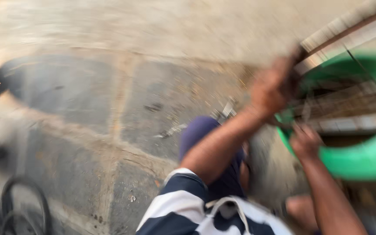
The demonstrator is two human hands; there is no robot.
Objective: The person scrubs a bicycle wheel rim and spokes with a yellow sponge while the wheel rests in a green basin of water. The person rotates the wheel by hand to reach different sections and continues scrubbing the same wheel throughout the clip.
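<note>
A green wheel point(362, 161) fills the space past both my hands, its rim curving from beyond my left hand point(271, 89) down under my right hand point(304, 141). A dark thin rod point(349, 29) runs from my left fist up and away to the right. My left hand grips that rod; my right hand presses the green rim, its grip too blurred to tell.

Person is wearing a navy-and-white striped shirt point(183, 209) with white drawstring point(227, 206); forearms are showing bare beyond short sleeves.
</note>
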